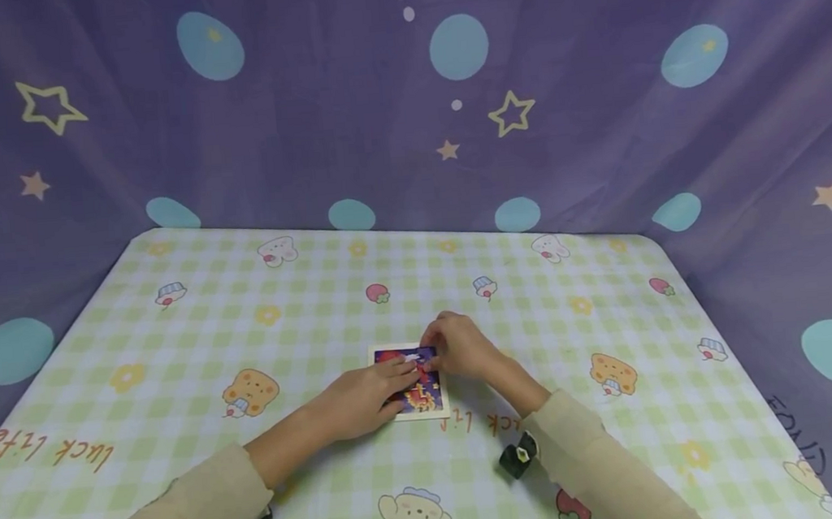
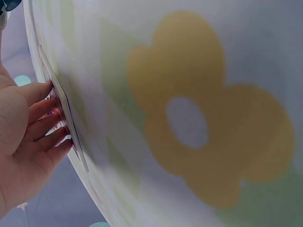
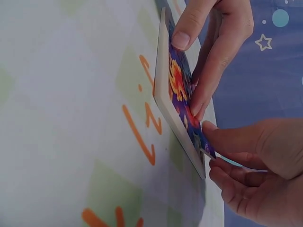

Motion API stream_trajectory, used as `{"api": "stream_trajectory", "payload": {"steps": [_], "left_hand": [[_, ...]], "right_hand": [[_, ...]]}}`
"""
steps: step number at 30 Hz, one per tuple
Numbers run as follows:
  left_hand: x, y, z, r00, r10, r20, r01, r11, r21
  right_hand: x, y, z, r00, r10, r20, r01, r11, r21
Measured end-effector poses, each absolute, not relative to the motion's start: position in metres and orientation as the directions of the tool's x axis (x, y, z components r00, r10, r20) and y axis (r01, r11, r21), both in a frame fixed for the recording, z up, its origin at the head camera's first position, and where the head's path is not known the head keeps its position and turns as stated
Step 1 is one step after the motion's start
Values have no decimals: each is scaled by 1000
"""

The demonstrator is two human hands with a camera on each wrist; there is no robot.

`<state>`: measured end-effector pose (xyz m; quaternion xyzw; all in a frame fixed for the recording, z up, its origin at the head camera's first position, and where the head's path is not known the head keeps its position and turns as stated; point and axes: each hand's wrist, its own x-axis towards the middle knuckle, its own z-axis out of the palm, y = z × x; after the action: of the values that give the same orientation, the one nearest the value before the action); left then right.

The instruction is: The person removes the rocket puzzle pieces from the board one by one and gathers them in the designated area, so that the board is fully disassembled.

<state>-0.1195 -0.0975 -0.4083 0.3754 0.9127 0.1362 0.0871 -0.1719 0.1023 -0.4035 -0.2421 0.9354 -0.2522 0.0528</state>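
Note:
A small picture puzzle with a pale, cream-coloured board point(image 1: 445, 396) lies flat on the table in the head view. Its colourful surface point(image 1: 424, 402) shows purple, red and yellow-orange. My left hand point(image 1: 363, 400) rests on the left part of the picture, thumb and fingertips touching it. In the right wrist view, my right hand point(image 3: 262, 158) pinches a puzzle piece point(image 3: 208, 147) by its edge at the far right corner. That piece is tilted up from the board there. In the left wrist view the board point(image 2: 66, 111) is seen edge-on, its face mostly hidden by my fingers.
A green-and-white checked cloth point(image 1: 316, 300) with printed cartoons covers the table. Behind and beside it hangs a purple curtain point(image 1: 344, 94) with stars and blue ovals. A dark wrist device point(image 1: 518, 455) sits by my right sleeve.

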Motion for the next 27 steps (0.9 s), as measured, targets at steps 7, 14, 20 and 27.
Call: {"api": "stream_trajectory", "payload": {"steps": [7,14,20,27], "left_hand": [[-120,-98,-409,-702,710,-51,665,679,311],[-119,-98,-407,-701,711,-59,665,681,306],[-119,-98,-407,-701,711,-54,666,680,308],[-120,-97,-408,-701,710,-61,664,682,306]], "right_hand": [[-172,103,-406,-894,-448,26,-380,725,-574],[-170,104,-408,-916,-399,33,-322,687,-652],[-170,106,-414,-952,-306,-17,-196,650,-734],[-169,113,-418,-973,-201,-110,-34,600,-799]]}}
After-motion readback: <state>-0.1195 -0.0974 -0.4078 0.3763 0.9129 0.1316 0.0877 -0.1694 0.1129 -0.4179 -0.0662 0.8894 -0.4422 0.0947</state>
